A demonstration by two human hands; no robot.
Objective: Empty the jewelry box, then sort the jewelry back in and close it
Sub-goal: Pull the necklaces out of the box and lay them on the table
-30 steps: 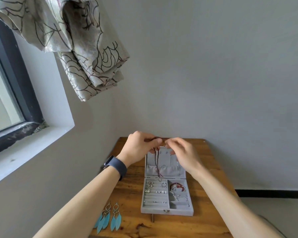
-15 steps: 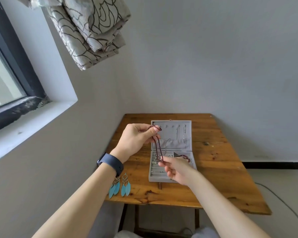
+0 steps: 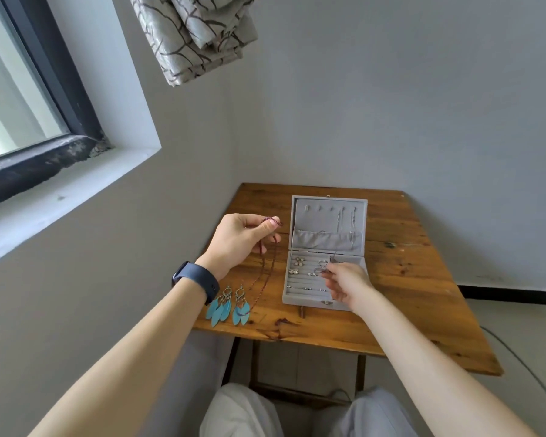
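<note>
The grey jewelry box lies open on the wooden table, its lid tipped back. My left hand pinches the top of a dark red cord necklace, which hangs left of the box with its lower end on the table. My right hand hovers over the box's right side with fingertips pinched on a small piece of jewelry that I cannot make out. Rings and studs sit in the left rolls. Thin silver chains hang inside the lid.
A pair of blue feather earrings lies on the table's near left corner, just left of the necklace's end. A wall runs along the table's left and far edges. A window and a knotted curtain are up left. My knees show below.
My left hand carried the necklace from over the box to the left of it. My right hand let go of the necklace's lower end and moved onto the box's right side. The camera tilted down.
</note>
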